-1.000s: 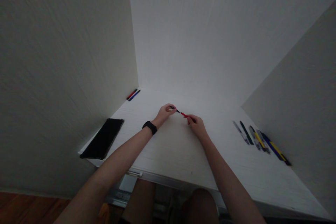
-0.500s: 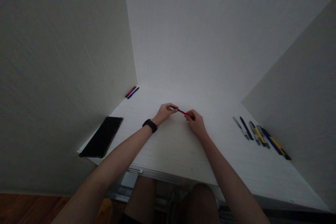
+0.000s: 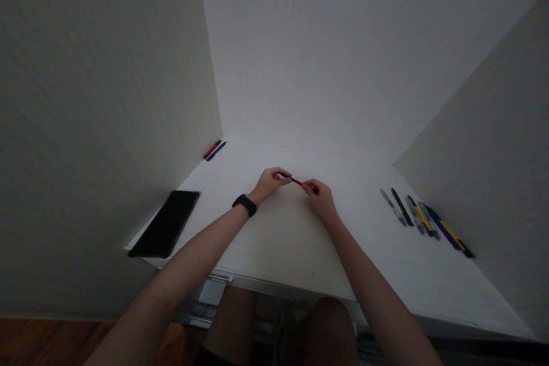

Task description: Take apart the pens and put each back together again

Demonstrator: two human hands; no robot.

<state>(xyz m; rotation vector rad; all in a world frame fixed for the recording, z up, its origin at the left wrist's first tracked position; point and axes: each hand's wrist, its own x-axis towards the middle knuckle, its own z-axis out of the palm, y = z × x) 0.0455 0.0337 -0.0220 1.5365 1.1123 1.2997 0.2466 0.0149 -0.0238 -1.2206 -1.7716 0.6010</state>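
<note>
Above the middle of the white desk (image 3: 283, 240), a thin red and black pen (image 3: 297, 182) is stretched between my two hands. My left hand (image 3: 271, 181), with a black watch (image 3: 245, 204) at its wrist, pinches the black end. At the red end, the fingers of my right hand (image 3: 318, 194) are closed round the pen and hide part of it. The pen slants slightly down to the right.
A red pen (image 3: 211, 149) and a blue pen (image 3: 217, 151) lie at the back left corner. A flat black tablet-like object (image 3: 166, 223) rests along the left edge. Several pens and markers (image 3: 422, 218) lie by the right wall. White walls enclose the desk on three sides.
My right hand's fingers have shifted slightly along the red end toward my left hand, so less red shows. My left hand keeps its pinch.
</note>
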